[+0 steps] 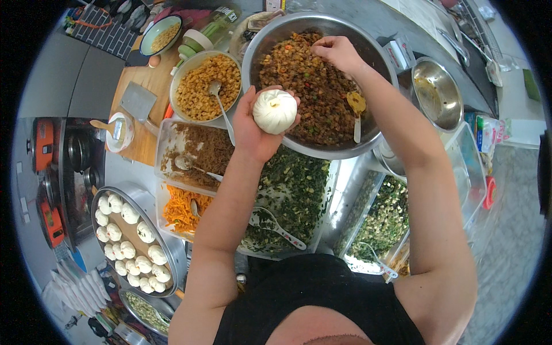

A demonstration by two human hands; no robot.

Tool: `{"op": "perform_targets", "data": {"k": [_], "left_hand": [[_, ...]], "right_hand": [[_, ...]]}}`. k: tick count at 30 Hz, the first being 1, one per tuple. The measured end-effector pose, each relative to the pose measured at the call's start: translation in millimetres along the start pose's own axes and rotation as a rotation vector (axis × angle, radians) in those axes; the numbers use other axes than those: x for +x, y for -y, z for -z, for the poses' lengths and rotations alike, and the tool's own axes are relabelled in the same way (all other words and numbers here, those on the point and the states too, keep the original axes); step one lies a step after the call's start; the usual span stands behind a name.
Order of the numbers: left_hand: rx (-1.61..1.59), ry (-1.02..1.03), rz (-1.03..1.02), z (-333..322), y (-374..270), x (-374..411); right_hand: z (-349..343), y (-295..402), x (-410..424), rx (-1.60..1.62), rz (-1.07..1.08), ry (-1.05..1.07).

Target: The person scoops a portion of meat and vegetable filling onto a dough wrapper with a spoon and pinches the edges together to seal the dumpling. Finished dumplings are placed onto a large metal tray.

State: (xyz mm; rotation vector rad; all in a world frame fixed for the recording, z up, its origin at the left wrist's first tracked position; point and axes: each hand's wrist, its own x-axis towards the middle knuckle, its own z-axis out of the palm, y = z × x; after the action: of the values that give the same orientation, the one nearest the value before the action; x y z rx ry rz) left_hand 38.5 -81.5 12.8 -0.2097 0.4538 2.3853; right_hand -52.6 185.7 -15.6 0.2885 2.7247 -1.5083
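Note:
My left hand (258, 133) cups a round, pleated white bun (275, 111) with a small yellowish piece on its top. To its right is a large steel bowl (254, 56) of chopped brown filling (310, 99), with a spoon (356, 110) standing against its inner right side. My right hand (336, 51) is over the upper part of this filling, thumb and fingertips pinched together; whether a bit of food is between them cannot be told. Left of the bun, a round bowl (174, 97) of diced yellow-brown filling holds a metal spoon (220, 101).
Plastic tubs of shredded brown filling (207, 144), orange shreds (183, 209) and chopped greens (297, 185) lie below the bowls. A round steamer tray (133, 246) with several buns stands at lower left. A cleaver (139, 101) rests on a wooden board (129, 77). A steel bowl (437, 95) is at right.

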Motion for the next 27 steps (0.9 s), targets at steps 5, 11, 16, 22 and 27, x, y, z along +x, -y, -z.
{"op": "perform_targets", "data": {"k": [5,11,16,22,27], "left_hand": [[0.207,-0.181,-0.155,-8.8,1.3,17.6],[0.231,-0.141,-0.224,-13.1,12.8,31.6],[0.262,-0.088,-0.24,-19.3,25.1,29.8],[0.2,-0.003,-0.144,-22.6,36.0,13.0],[-0.042,-0.03,-0.047,-25.7,51.8,-14.3]], "right_hand": [[6.5,63.2,-62.4,0.404,0.088,0.188],[4.7,104.8,-116.2,0.238,0.25,0.31],[6.9,98.9,-123.8,-0.018,0.376,0.25],[22.0,101.0,-138.7,0.348,-0.048,0.338],[28.0,91.7,-187.2,0.187,0.219,-0.275]]}}
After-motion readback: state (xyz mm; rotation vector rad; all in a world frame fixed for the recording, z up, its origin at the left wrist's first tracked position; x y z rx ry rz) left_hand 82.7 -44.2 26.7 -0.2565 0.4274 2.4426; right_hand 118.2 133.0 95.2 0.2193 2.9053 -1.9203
